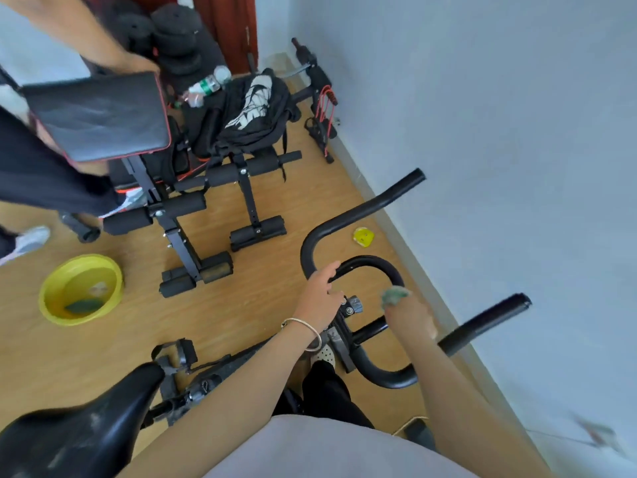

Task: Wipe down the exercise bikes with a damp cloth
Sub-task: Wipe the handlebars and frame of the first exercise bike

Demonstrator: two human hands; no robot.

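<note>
The exercise bike's black handlebars [358, 212] curve out in front of me, with its black saddle [86, 419] at the lower left. My left hand [322, 298], with a silver bangle on the wrist, grips the inner loop of the bars near the centre clamp [353, 305]. My right hand [410, 317] is blurred and closed around a grey-green cloth [394, 294], held against the right side of that loop. A yellow basin [81, 289] of water with another cloth in it sits on the wooden floor at the left.
Two black sit-up benches [210, 188] stand ahead, one carrying a black backpack [251, 108] and a plastic bottle [203, 88]. Another person's arm [79, 32] and legs are at the upper left. A pale wall [499, 132] runs close along the right. A yellow object [362, 236] lies by the skirting.
</note>
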